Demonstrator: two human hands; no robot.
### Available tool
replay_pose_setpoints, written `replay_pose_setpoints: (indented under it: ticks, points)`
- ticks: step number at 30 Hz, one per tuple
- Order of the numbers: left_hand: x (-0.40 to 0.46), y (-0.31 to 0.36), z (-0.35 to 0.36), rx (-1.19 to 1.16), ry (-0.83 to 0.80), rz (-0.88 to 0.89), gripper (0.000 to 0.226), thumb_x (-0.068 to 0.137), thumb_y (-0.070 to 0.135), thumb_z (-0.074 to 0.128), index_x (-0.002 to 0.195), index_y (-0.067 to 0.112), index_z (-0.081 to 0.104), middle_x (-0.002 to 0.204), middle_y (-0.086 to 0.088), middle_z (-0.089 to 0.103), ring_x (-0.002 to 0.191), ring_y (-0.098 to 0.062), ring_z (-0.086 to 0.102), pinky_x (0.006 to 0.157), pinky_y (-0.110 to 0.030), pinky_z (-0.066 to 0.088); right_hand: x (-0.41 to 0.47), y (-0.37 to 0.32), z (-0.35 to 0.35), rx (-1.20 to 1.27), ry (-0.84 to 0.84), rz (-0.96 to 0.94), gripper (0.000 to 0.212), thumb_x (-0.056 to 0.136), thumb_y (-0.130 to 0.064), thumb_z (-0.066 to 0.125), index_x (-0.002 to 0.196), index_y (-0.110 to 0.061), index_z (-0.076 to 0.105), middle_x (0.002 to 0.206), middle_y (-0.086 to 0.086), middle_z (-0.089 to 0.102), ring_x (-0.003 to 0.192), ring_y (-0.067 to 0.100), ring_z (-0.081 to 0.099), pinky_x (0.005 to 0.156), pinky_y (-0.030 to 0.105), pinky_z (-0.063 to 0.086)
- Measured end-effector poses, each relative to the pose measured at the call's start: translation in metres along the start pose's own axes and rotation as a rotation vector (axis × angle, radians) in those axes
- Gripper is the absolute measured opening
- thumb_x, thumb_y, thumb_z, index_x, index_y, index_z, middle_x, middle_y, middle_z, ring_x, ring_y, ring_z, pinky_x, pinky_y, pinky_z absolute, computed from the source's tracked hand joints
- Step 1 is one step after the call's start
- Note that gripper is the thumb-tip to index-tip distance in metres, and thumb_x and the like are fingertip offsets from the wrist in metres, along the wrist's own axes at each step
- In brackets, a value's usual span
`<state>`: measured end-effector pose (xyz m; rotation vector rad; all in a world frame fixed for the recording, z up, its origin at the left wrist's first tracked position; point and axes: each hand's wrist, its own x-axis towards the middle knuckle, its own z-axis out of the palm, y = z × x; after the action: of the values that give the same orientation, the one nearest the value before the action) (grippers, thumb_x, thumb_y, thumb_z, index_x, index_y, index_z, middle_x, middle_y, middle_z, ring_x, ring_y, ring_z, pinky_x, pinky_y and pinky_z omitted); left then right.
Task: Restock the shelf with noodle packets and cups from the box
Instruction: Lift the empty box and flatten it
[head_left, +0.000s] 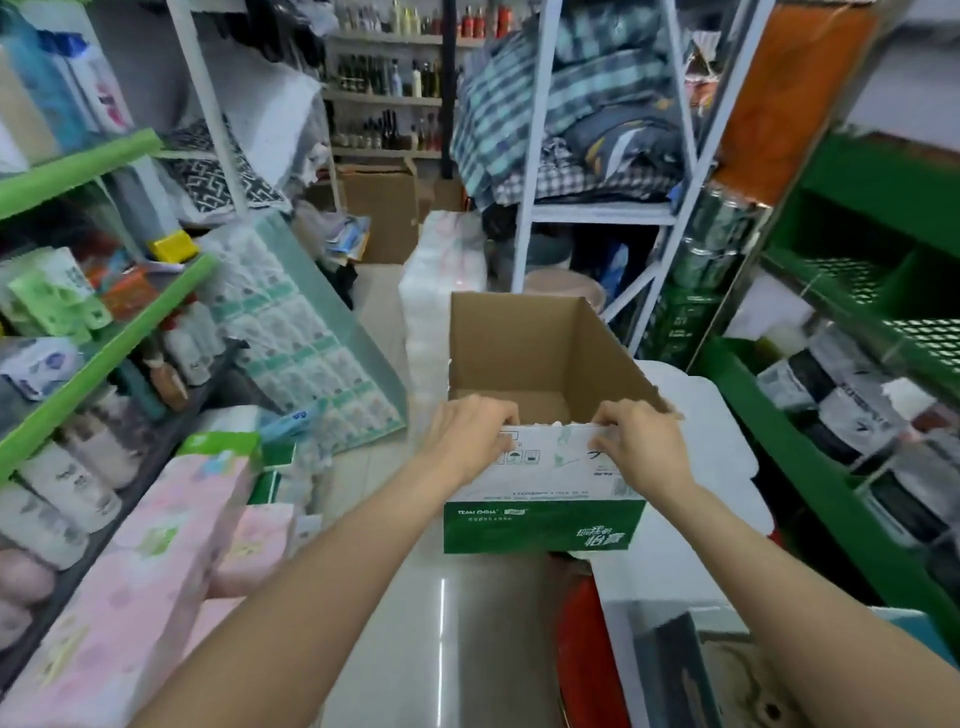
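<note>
Cardboard box (540, 364), top open, held at near rim.
I see left hand (470, 434) and right hand (641, 447), each grip curled over that rim.

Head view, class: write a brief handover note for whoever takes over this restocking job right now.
Left hand and right hand both grip the near top edge of the open cardboard box, fingers curled over it.
The box sits in the aisle, beside the green shelf on the right.
What shows of the box's inside is bare; its bottom is mostly hidden.
No noodle packets or cups are clearly in view, so progress cannot be judged.
Next: check the box's contents.
</note>
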<state>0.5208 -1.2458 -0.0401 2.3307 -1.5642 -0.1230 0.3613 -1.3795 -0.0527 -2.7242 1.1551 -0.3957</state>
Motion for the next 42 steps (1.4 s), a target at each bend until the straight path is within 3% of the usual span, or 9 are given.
replay_pose_setpoints:
  ticks: [4, 9, 14, 26, 35, 42]
  points:
    - [0.075, 0.009, 0.029, 0.061, -0.051, 0.135, 0.017, 0.089, 0.032, 0.062, 0.105, 0.026, 0.063, 0.105, 0.000, 0.068, 0.100, -0.021, 0.061, 0.073, -0.029, 0.040, 0.041, 0.044, 0.020, -0.048, 0.010, 0.111, 0.005, 0.083, -0.018, 0.064, 0.086, -0.022, 0.065, 0.090, -0.001, 0.066, 0.091, 0.022, 0.057, 0.068, 0.034, 0.034]
    - [0.144, 0.025, 0.069, 0.048, -0.132, 0.212, 0.011, 0.090, 0.028, 0.060, 0.101, 0.024, 0.061, 0.100, -0.002, 0.068, 0.096, -0.024, 0.062, 0.071, -0.031, 0.041, 0.075, 0.095, 0.038, -0.112, -0.021, 0.223, 0.004, 0.086, -0.018, 0.061, 0.088, -0.020, 0.063, 0.089, 0.000, 0.060, 0.092, 0.022, 0.053, 0.069, 0.032, 0.026]
    - [0.185, 0.058, 0.112, 0.046, -0.207, 0.287, 0.011, 0.091, 0.028, 0.058, 0.100, 0.022, 0.061, 0.098, -0.001, 0.068, 0.095, -0.022, 0.061, 0.073, -0.031, 0.042, 0.086, 0.148, 0.049, -0.126, -0.073, 0.321, 0.002, 0.087, -0.020, 0.063, 0.088, -0.019, 0.064, 0.088, 0.000, 0.060, 0.093, 0.021, 0.053, 0.072, 0.033, 0.028]
    - [0.212, 0.158, 0.198, 0.036, -0.310, 0.243, 0.011, 0.092, 0.022, 0.055, 0.097, 0.024, 0.064, 0.096, -0.002, 0.068, 0.091, -0.024, 0.062, 0.067, -0.029, 0.040, 0.074, 0.275, 0.055, -0.183, -0.189, 0.332, 0.016, 0.087, -0.010, 0.055, 0.090, -0.021, 0.067, 0.093, 0.004, 0.063, 0.095, 0.024, 0.054, 0.074, 0.034, 0.035]
    - [0.209, 0.201, 0.259, 0.003, -0.486, 0.192, 0.020, 0.095, 0.018, 0.052, 0.106, 0.018, 0.069, 0.098, -0.002, 0.069, 0.081, -0.018, 0.062, 0.068, -0.024, 0.049, 0.053, 0.338, 0.074, 0.033, -0.308, 0.419, 0.020, 0.088, -0.011, 0.055, 0.093, -0.018, 0.073, 0.093, 0.010, 0.068, 0.094, 0.027, 0.059, 0.066, 0.029, 0.040]
    - [0.224, 0.218, 0.278, 0.010, -0.471, 0.121, 0.020, 0.096, 0.020, 0.050, 0.104, 0.021, 0.069, 0.095, -0.002, 0.068, 0.078, -0.019, 0.060, 0.072, -0.026, 0.051, 0.056, 0.359, 0.084, 0.042, -0.239, 0.440, 0.023, 0.090, -0.011, 0.054, 0.103, -0.015, 0.072, 0.100, 0.014, 0.066, 0.100, 0.029, 0.055, 0.075, 0.033, 0.042]
